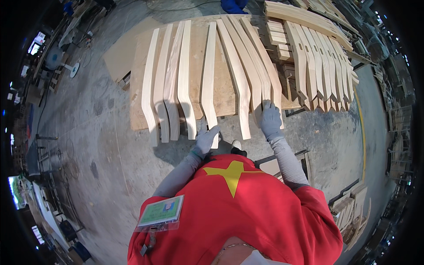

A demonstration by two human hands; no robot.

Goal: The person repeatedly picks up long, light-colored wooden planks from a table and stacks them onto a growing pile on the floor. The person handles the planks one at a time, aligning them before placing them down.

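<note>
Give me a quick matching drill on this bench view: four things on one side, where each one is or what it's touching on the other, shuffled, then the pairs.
Things:
1. left hand
2. right hand
3. notched wooden pieces
4. green badge

Places:
A. packed side by side at the right end of the board
B. on the near end of the rightmost curved pieces
C. hanging on the red shirt, lower left
D. on the near end of a single curved piece by the board's front edge

Pairs: 1-D, 2-B, 3-A, 4-C
</note>
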